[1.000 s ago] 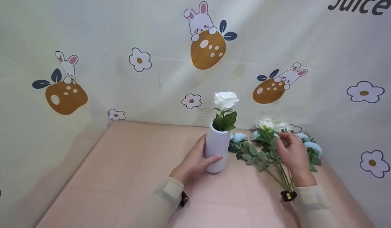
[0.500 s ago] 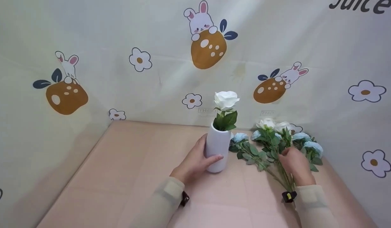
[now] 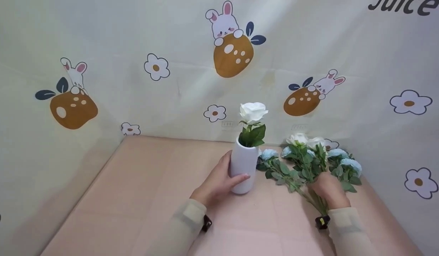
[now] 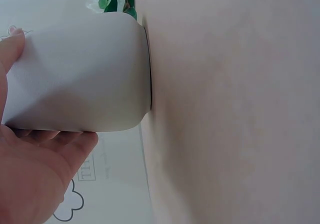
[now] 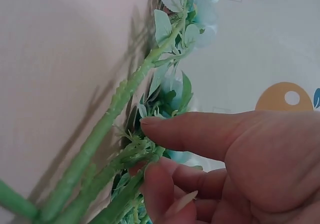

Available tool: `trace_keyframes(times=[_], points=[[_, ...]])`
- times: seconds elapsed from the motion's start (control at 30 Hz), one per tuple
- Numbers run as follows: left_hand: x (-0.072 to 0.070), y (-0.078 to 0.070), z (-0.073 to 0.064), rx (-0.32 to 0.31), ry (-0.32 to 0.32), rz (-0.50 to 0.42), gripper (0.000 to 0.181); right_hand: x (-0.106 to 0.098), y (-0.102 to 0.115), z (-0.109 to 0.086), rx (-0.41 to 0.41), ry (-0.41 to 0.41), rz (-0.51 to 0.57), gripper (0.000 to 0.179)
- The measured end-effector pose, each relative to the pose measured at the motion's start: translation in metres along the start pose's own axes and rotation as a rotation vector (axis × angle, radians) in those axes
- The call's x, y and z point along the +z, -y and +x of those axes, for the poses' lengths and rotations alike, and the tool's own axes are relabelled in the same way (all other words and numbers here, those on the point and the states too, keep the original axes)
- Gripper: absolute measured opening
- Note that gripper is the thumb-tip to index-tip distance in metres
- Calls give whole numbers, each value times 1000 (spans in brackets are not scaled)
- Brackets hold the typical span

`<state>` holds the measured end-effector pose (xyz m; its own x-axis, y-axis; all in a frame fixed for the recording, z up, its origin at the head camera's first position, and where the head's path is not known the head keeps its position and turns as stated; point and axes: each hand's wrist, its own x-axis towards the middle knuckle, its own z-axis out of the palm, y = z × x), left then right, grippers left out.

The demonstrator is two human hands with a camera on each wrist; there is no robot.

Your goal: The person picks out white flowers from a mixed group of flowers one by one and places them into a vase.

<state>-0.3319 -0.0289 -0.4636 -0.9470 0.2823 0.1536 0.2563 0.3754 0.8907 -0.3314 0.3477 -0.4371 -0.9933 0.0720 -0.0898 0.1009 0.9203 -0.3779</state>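
Note:
My left hand (image 3: pixel 216 181) grips a white vase (image 3: pixel 243 167) round its side, thumb across the front. The vase stands upright on the table; its base shows in the left wrist view, with the fingers (image 4: pixel 80 146) along one side. One white rose (image 3: pixel 253 113) with green leaves rises from its mouth. To the right, my right hand (image 3: pixel 329 188) is at the stems of a bunch of artificial flowers (image 3: pixel 306 156) lying on the table. In the right wrist view its thumb and curled fingers (image 5: pixel 160 184) close about a green flower stem (image 5: pixel 132 154); the exact contact is partly hidden.
White and pale blue blooms (image 3: pixel 351 166) lie at the back right near the wall. The table has a pinkish cover (image 3: pixel 152 199). A printed cloth (image 3: pixel 180 35) with rabbits and daisies hangs behind. Dark wrist cameras (image 3: pixel 322 222) sit at both cuffs.
My right hand has come down from near the white blooms to the stems, and its fingers have curled in. The left hand, the vase and the rose stay in place.

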Motion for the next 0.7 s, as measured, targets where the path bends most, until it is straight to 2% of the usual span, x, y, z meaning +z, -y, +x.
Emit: trace_keyframes(times=[0.1,0.33,0.7], points=[[0,0,0,12,1,13,104,-1,0,-1,-2,4,15,33],[-1,-1,-1,-9,5,-1,106,-6,6,-4,10,5,-38,30],[1,-1,1,-13,4,1,106,-11,11,-8,-14,-9,-3,19]])
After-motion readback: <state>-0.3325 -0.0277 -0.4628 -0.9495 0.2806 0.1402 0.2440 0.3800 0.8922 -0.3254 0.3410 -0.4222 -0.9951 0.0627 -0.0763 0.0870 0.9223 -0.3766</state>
